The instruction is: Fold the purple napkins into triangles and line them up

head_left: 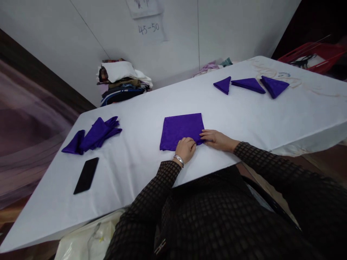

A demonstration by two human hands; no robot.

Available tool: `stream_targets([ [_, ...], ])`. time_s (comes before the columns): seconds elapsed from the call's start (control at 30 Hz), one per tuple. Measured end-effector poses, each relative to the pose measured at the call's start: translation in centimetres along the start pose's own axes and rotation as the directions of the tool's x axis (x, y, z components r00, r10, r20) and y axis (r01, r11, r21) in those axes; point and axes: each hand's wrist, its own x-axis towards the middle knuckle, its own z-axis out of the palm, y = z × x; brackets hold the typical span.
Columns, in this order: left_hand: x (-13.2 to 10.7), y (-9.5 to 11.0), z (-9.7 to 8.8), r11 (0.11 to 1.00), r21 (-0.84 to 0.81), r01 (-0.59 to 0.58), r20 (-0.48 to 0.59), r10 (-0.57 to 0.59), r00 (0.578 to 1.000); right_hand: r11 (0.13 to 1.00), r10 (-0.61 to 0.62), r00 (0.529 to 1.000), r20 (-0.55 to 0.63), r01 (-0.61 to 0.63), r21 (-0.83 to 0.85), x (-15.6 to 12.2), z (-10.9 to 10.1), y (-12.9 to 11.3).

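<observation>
In front of me a purple cloth napkin (181, 126) lies folded into a rough square on the white tablecloth. My left hand (185, 149), a silver bracelet at its wrist, has its fingers curled and closed at the napkin's near edge, by the right corner. From the right, my right hand (217, 139) reaches in with fingers stretched out, their tips resting on the napkin's right edge near that same corner. What lies beneath the fingers of both hands is hidden.
Folded purple triangles (248, 85) lie at the back right, and a loose purple pile (99, 133) at the left. Near it lies a black phone-like slab (86, 176). Stacked clothes (121, 82) stand behind the table (135, 166); a red basket (320, 57) is at far right.
</observation>
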Motion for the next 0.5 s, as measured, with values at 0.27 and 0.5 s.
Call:
stream_targets([
  [0.27,0.0,0.8,0.0,0.988,-0.137,0.072,-0.042,-0.078,0.996,0.997,0.063,0.997,-0.047,-0.061,0.047,0.6,0.5,-0.1],
  [0.5,1.0,1.2,0.7,0.949,-0.245,0.199,-0.036,-0.215,0.976,0.990,0.108,0.988,-0.108,-0.098,0.101,0.3,0.6,-0.5],
])
